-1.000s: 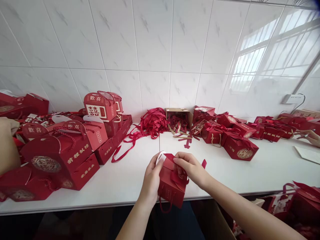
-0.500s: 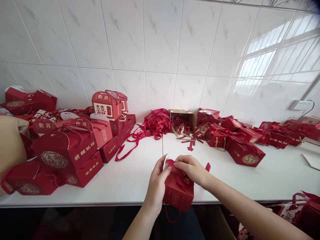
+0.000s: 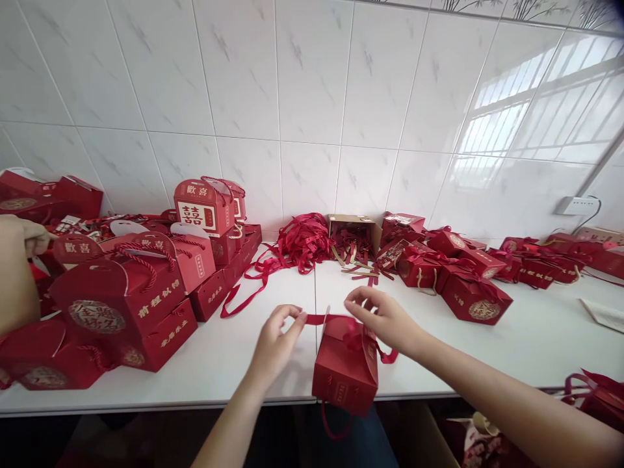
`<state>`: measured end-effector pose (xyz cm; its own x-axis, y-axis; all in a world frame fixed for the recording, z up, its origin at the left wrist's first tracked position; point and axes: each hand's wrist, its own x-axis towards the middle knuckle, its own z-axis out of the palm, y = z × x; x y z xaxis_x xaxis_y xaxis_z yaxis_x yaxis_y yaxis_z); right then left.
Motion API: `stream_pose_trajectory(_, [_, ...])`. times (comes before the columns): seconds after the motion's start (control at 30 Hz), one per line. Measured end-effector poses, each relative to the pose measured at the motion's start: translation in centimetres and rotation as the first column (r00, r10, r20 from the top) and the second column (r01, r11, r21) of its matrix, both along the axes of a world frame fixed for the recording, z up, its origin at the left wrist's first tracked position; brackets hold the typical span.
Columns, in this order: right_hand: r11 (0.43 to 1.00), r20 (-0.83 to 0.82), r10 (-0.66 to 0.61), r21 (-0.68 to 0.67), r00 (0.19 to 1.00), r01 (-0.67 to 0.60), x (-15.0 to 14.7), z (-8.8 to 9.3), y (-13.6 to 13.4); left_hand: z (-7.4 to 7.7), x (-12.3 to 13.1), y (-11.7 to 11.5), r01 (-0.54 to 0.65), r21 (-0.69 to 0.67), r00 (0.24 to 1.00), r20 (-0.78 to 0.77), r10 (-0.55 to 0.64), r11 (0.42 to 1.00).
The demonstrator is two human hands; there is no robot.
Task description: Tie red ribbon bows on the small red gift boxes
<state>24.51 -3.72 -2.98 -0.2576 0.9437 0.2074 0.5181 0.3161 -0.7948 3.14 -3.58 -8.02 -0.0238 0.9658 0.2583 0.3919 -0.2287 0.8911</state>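
Note:
A small red gift box (image 3: 345, 370) stands at the front edge of the white counter (image 3: 234, 354), a cord loop hanging below it. A red ribbon (image 3: 322, 319) runs across its top. My left hand (image 3: 275, 344) pinches the ribbon's left end, pulled out to the left of the box. My right hand (image 3: 385, 318) holds the ribbon's other part just above the box's right top, near a loose knot; a ribbon tail (image 3: 389, 356) hangs beside it.
Stacked red gift boxes (image 3: 121, 292) fill the left. A heap of red ribbons (image 3: 297, 240) and an open cardboard box (image 3: 353, 234) sit against the tiled wall. More tied red boxes (image 3: 463, 279) lie at right. Another person's hand (image 3: 19, 266) is at far left.
My hands have moved apart from the box top, the left going left and drawing the ribbon out taut. The camera view shifted slightly.

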Motion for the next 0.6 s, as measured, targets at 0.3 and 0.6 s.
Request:
stream_pose_trajectory(0.3, [0.977, 0.276, -0.043, -0.189, 0.96, 0.098, 5.6, -1.5, -1.6, -1.2, -4.6, 0.3, -0.072, -0.034, 0.957, -0.285, 0.059, 0.997])
stream_pose_trajectory(0.6, [0.951, 0.03, 0.087, -0.301, 0.996, -0.074, 3.6, -4.4, -1.8, -1.1, 3.8, 0.5, 0.249, -0.058, 0.944, 0.236, -0.229, 0.967])
